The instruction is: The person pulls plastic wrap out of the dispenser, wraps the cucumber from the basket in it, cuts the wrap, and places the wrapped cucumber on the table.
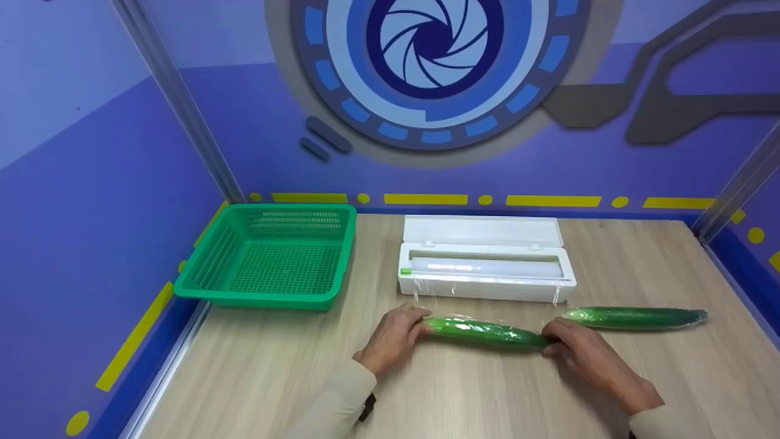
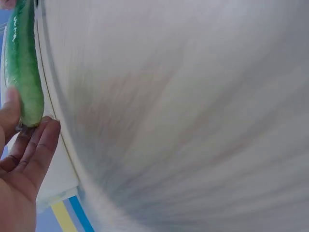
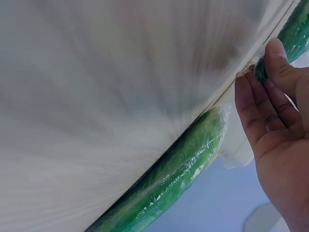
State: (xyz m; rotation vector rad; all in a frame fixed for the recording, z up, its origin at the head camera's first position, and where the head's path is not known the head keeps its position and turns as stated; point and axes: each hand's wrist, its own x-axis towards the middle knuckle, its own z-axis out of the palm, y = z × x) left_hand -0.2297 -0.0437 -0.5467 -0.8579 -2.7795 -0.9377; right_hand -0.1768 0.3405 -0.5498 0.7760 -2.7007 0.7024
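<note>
Wrapped cucumber (image 1: pixel 485 332) lies just in front of cling film dispenser (image 1: pixel 485 266). Left hand (image 1: pixel 393 337) pinches its left tip, right hand (image 1: pixel 576 347) pinches its right tip. Second wrapped cucumber (image 1: pixel 635 317) right-front of dispenser; green basket (image 1: pixel 272 295) left of it.

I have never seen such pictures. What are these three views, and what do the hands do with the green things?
No machine here: a person works with bare hands. The large picture comes from a head camera; the other two come from cameras on each wrist, tilted and blurred. On the wooden table lie a green basket, a white cling-film dispenser and a wrapped cucumber. The left hand and right hand pinch the ends of another cucumber in film.
</note>
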